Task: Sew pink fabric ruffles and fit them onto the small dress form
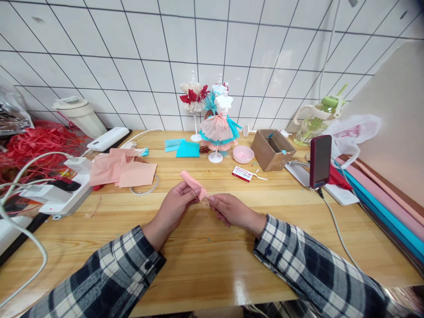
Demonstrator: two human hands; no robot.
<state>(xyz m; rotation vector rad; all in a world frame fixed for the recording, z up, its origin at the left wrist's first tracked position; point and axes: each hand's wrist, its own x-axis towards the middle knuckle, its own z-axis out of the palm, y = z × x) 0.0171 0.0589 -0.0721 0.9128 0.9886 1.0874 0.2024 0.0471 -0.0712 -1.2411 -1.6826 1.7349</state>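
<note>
A folded strip of pink paper is held above the middle of the wooden table. My left hand is closed on it, with the thumb lying on top. At the strip's lower right end, my right hand pinches its edge between thumb and finger. More pink sheets lie on the left. Beyond my hands stands a small white dress form in a pink and turquoise paper skirt. Turquoise paper pieces rest left of it.
A pink bowl, a cardboard box and a labelled card are behind my hands. A phone stands upright at right. A power strip with cables is at left, near a white bottle.
</note>
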